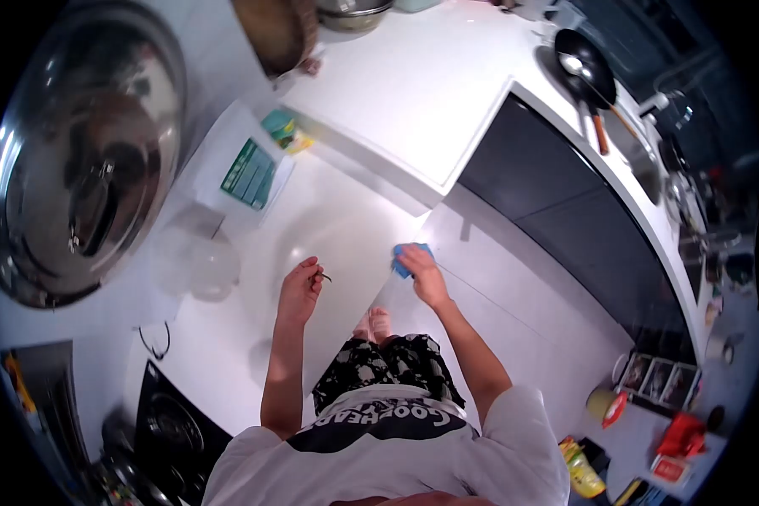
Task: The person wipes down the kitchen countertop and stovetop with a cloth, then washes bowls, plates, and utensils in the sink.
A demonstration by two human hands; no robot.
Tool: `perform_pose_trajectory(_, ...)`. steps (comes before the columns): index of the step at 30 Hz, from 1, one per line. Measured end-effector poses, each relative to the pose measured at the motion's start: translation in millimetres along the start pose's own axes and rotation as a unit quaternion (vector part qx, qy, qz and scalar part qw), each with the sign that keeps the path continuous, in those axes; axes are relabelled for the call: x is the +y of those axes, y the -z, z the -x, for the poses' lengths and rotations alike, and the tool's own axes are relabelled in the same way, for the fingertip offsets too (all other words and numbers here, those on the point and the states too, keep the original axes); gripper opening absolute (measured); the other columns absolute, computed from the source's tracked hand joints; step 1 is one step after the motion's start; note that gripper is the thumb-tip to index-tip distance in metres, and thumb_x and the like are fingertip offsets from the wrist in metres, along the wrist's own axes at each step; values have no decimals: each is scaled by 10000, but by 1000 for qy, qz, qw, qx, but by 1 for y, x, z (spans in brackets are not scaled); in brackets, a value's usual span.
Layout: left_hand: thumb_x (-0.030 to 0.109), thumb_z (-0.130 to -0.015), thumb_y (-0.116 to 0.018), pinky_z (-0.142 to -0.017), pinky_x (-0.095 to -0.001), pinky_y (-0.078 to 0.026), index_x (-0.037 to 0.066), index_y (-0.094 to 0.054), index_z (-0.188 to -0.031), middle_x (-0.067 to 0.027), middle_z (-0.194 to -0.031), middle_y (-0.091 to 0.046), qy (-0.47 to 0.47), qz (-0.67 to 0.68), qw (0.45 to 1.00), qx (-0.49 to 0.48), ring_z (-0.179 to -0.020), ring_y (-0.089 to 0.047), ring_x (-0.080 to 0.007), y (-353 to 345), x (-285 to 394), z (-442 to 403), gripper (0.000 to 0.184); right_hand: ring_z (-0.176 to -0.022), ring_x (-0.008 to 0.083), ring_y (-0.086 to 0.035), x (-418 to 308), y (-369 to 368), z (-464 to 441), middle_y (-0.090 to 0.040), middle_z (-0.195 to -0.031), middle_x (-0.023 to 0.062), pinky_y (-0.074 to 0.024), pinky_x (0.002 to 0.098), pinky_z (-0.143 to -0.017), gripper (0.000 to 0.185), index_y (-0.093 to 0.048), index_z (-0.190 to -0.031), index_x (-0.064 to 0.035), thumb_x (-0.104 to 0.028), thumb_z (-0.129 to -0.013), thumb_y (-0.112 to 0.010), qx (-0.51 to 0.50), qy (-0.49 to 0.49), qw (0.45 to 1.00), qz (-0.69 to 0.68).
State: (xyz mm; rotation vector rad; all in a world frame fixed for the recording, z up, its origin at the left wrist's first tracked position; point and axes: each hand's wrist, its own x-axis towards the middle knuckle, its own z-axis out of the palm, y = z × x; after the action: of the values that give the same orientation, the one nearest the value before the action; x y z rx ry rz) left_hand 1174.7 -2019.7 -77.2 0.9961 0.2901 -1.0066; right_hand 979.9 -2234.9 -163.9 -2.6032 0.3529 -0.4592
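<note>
My left hand (301, 288) is over the white countertop (346, 194), its fingers closed in a pinch. A short, thin, dark greenish strip (325, 277) sticks out from between the fingertips; I cannot tell what it is. On the right, my right hand (422, 268) grips a blue cloth (401, 263) at the edge of the white counter. Part of the cloth is covered by the fingers. A clear rounded container (211, 268) stands left of my left hand, beyond its reach.
A large steel lid (84, 160) fills the upper left. A white box with a green label (249, 173) and a green-yellow packet (282, 131) stand by the raised counter (396, 93). A black gas hob (173, 430) lies lower left. A black wok (584, 63) rests far right.
</note>
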Motion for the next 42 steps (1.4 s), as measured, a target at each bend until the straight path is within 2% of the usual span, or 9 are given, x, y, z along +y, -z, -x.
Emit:
perform_pose_trajectory(2,17,-834,-514,-547,-152,-407,3,-504,-1017,-56,-813,-569,18,-28,999,-39,-651,-514,-78,-20,-3,-14,184,-1104,254,-512,4,36,5,-532,-1180,128,-410,382,-943,462,-522,-1179,-49,71,-752,-391,62,-350,900,-251)
perform_pose_trajectory(4,18,-835,-510,-548,-152,-407,4,-504,-1017,-58,-814,-569,34,-68,994,-76,-652,-513,-75,-44,-10,-24,182,-1090,241,-527,18,65,18,-528,-1184,127,-432,398,-929,421,-499,-1198,-53,37,-809,-363,163,-458,716,-501)
perform_pose_trajectory(7,15,-835,-507,-552,-155,-412,9,-508,-1014,-58,-816,-568,63,-115,984,-122,-653,-512,-71,-96,-22,-33,179,-1067,276,-533,41,94,56,-527,-1168,140,-419,441,-957,394,-414,-1246,-39,-43,-855,-372,335,-321,438,-770)
perform_pose_trajectory(11,25,-837,-527,-545,-158,-430,15,-513,-1021,-56,-821,-568,114,-152,962,-194,-650,-524,-81,-166,-66,-49,186,-1086,302,-514,66,132,103,-517,-1176,155,-388,460,-980,375,-416,-1231,-36,-86,-860,-389,434,-239,337,-801)
perform_pose_trajectory(18,19,-837,-536,-559,-170,-452,22,-525,-999,-64,-810,-580,186,-208,913,-299,-651,-541,-92,-323,-200,-52,162,-1101,270,-507,137,219,196,-493,-1207,129,-414,444,-954,447,-379,-1291,-89,-82,-845,-404,506,-150,299,-795)
perform_pose_trajectory(23,14,-823,-557,-540,-179,-441,12,-521,-1012,-67,-796,-581,262,-241,854,-380,-640,-539,-97,-460,-337,-30,192,-1133,282,-486,203,293,323,-477,-1240,118,-399,446,-970,446,-370,-1299,-104,-95,-853,-389,619,-123,334,-700)
perform_pose_trajectory(28,17,-818,-564,-527,-181,-427,4,-526,-1014,-71,-789,-584,318,-282,802,-419,-626,-530,-95,-556,-447,7,201,-1147,279,-477,222,365,423,-472,-1250,120,-389,443,-982,439,-376,-1291,-88,-95,-853,-387,725,-151,254,-622)
perform_pose_trajectory(34,22,-822,-550,-548,-179,-434,-12,-521,-1017,-64,-794,-579,339,-330,742,-475,-634,-526,-81,-668,-563,21,200,-1146,295,-474,281,420,505,-477,-1242,127,-378,453,-992,423,-396,-1270,-64,-84,-848,-389,774,-100,264,-566)
perform_pose_trajectory(42,21,-826,-539,-552,-171,-443,-18,-529,-1017,-60,-792,-586,336,-314,726,-511,-618,-532,-74,-865,-725,12,195,-1124,288,-487,433,587,587,-506,-1198,129,-388,441,-984,362,-418,-1241,-43,-137,-894,-366,800,-128,313,-495)
